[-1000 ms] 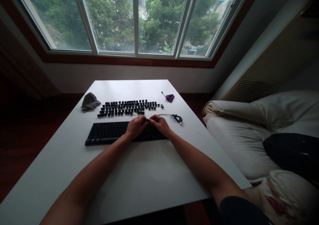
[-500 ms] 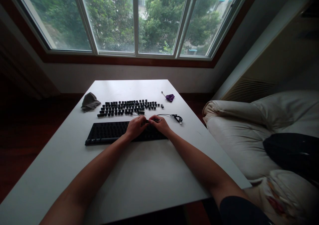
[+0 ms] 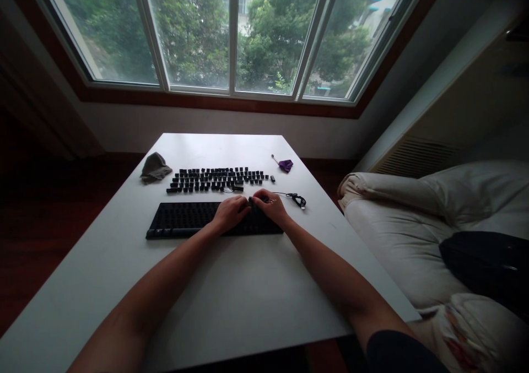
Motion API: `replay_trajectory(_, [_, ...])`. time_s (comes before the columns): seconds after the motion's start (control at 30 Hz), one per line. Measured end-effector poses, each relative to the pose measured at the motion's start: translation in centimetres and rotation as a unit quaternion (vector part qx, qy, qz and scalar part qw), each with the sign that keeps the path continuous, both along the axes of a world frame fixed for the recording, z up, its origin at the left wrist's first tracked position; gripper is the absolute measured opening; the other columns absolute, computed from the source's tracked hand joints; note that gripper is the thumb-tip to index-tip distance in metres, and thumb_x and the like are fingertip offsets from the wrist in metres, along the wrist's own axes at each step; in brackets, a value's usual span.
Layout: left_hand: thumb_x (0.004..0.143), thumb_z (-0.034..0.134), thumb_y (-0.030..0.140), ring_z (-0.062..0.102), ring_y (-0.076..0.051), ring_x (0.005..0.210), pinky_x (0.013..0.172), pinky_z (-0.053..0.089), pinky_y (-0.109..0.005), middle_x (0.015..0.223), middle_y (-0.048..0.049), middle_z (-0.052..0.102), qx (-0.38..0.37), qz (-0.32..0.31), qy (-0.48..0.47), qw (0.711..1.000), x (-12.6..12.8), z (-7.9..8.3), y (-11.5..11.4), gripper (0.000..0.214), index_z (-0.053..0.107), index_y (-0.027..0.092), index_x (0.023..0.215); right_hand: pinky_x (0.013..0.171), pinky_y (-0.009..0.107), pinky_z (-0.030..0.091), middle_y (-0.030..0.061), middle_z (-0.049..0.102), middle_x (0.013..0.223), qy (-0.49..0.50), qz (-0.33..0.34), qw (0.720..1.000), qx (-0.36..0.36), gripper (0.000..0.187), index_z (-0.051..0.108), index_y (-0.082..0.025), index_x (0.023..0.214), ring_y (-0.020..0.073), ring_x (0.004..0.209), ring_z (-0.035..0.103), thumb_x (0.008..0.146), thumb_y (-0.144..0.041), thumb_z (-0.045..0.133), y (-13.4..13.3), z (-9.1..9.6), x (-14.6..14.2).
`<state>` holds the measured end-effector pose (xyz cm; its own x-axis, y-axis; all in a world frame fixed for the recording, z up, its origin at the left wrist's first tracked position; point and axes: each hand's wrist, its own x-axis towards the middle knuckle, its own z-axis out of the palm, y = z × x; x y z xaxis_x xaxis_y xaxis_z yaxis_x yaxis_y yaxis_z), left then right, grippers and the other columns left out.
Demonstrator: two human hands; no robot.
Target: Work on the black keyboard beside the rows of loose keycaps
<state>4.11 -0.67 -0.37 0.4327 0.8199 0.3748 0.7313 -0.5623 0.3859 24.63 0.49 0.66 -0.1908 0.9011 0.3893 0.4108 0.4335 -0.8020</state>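
Note:
A black keyboard (image 3: 182,219) lies across the white table, its right half partly covered by both hands. My left hand (image 3: 231,212) rests over the keyboard right of its middle, fingers bent forward and the thumb apart from the forefinger. Beside it, my right hand (image 3: 269,206) is closed in a pinch on a small dark keycap (image 3: 250,199) above the keyboard's back edge. Something thin and shiny shows by the right fingers, too small to name. Behind the keyboard, many loose black keycaps (image 3: 202,187) stand in rows, with a thin wire loop (image 3: 228,189) among them.
A grey cloth (image 3: 155,167) sits at the table's back left. At the back right lie a purple cloth (image 3: 285,166) and a small stick (image 3: 274,158). A coiled black cable (image 3: 298,200) is right of my right hand. A pale sofa (image 3: 392,224) stands right of the table (image 3: 231,285).
My fingertips have drawn slightly apart; the left hand sits a little lower against the keyboard. The whole view has shifted slightly as the head moved.

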Motion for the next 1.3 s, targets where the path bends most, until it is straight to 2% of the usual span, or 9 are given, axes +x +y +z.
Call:
replay_trajectory(0.1, [0.093, 0.060, 0.034, 0.063, -0.020, 0.084, 0.075, 0.046, -0.031, 0.093, -0.0037, 0.068, -0.002, -0.003, 0.005, 1.000, 0.1, -0.1, 0.2, 0.012, 0.065, 0.023, 0.093, 0.072, 0.031, 0.050, 0.0019, 0.071, 0.081, 0.007, -0.029, 1.000, 0.002, 0.025, 0.071, -0.022, 0.090, 0.0180, 0.072, 0.063, 0.088, -0.046, 0.064, 1.4, 0.9, 0.4])
replay_trajectory(0.23, [0.092, 0.061, 0.032, 0.063, -0.020, 0.086, 0.077, 0.047, -0.032, 0.094, -0.0045, 0.068, -0.005, -0.010, 0.009, 1.000, 0.2, -0.1, 0.2, 0.010, 0.066, 0.023, 0.093, 0.078, 0.032, 0.049, 0.0027, 0.073, 0.083, -0.086, -0.010, 0.996, 0.019, 0.018, 0.072, -0.023, 0.084, 0.0190, 0.079, 0.065, 0.085, -0.039, 0.066, 4.4, 1.4, 0.7])
replay_trajectory(0.33, [0.092, 0.060, 0.032, 0.063, -0.021, 0.086, 0.078, 0.047, -0.032, 0.094, -0.0046, 0.068, -0.002, -0.015, 0.009, 1.000, 0.2, 0.0, 0.1, 0.011, 0.066, 0.023, 0.094, 0.078, 0.032, 0.048, 0.0029, 0.074, 0.084, -0.138, -0.022, 0.990, 0.024, 0.013, 0.073, -0.023, 0.085, 0.0182, 0.078, 0.064, 0.086, -0.034, 0.067, 7.0, 0.7, 0.5])
replay_trajectory(0.5, [0.092, 0.059, 0.030, 0.063, -0.021, 0.086, 0.078, 0.047, -0.032, 0.094, -0.0045, 0.068, 0.001, -0.012, 0.013, 1.000, 0.1, -0.1, 0.2, 0.010, 0.066, 0.023, 0.094, 0.078, 0.030, 0.048, 0.0049, 0.074, 0.089, -0.226, -0.034, 0.973, -0.001, 0.007, 0.076, -0.023, 0.083, 0.0174, 0.078, 0.064, 0.082, -0.030, 0.075, 10.4, -1.7, -0.6])
replay_trajectory(0.63, [0.092, 0.058, 0.029, 0.063, -0.021, 0.086, 0.078, 0.047, -0.032, 0.094, -0.0046, 0.067, 0.003, -0.018, 0.012, 1.000, 0.1, -0.1, 0.2, 0.010, 0.066, 0.023, 0.093, 0.080, 0.029, 0.047, 0.0077, 0.073, 0.096, -0.288, -0.064, 0.955, -0.006, 0.012, 0.078, -0.023, 0.088, 0.0184, 0.084, 0.064, 0.086, -0.033, 0.073, 11.1, -2.7, -1.4])
replay_trajectory(0.83, [0.092, 0.058, 0.030, 0.063, -0.021, 0.087, 0.079, 0.047, -0.032, 0.094, -0.0045, 0.067, 0.003, -0.017, 0.019, 1.000, 0.1, -0.1, 0.3, 0.010, 0.065, 0.022, 0.093, 0.085, 0.027, 0.045, 0.0070, 0.070, 0.108, -0.346, -0.089, 0.933, -0.039, 0.022, 0.077, -0.024, 0.101, 0.0189, 0.098, 0.064, 0.095, -0.040, 0.063, 10.3, -2.1, -1.9])
replay_trajectory(1.03, [0.093, 0.057, 0.029, 0.062, -0.021, 0.087, 0.079, 0.046, -0.032, 0.095, -0.0048, 0.067, 0.004, -0.025, 0.022, 0.999, 0.1, -0.1, 0.3, 0.010, 0.064, 0.022, 0.093, 0.084, 0.028, 0.046, 0.0072, 0.071, 0.107, -0.305, -0.110, 0.945, -0.034, 0.019, 0.074, -0.024, 0.098, 0.0193, 0.097, 0.064, 0.093, -0.040, 0.065, 10.1, -2.0, -1.9])
replay_trajectory(1.2, [0.094, 0.056, 0.030, 0.062, -0.021, 0.086, 0.077, 0.045, -0.032, 0.095, -0.0048, 0.067, 0.006, -0.029, 0.025, 0.999, 0.0, 0.0, 0.3, 0.011, 0.064, 0.022, 0.093, 0.084, 0.031, 0.049, 0.0050, 0.071, 0.093, -0.171, -0.091, 0.981, -0.011, 0.017, 0.071, -0.021, 0.098, 0.0176, 0.086, 0.065, 0.089, -0.034, 0.065, 10.1, -2.1, -0.6])
replay_trajectory(1.3, [0.095, 0.055, 0.030, 0.062, -0.021, 0.086, 0.077, 0.045, -0.033, 0.095, -0.0051, 0.067, 0.005, -0.036, 0.025, 0.999, -0.3, 0.0, 0.5, 0.012, 0.064, 0.022, 0.094, 0.088, 0.035, 0.051, 0.0071, 0.069, 0.101, -0.086, -0.107, 0.989, 0.048, 0.023, 0.068, -0.019, 0.103, 0.0189, 0.091, 0.064, 0.081, -0.022, 0.061, 8.8, -2.1, 0.9])
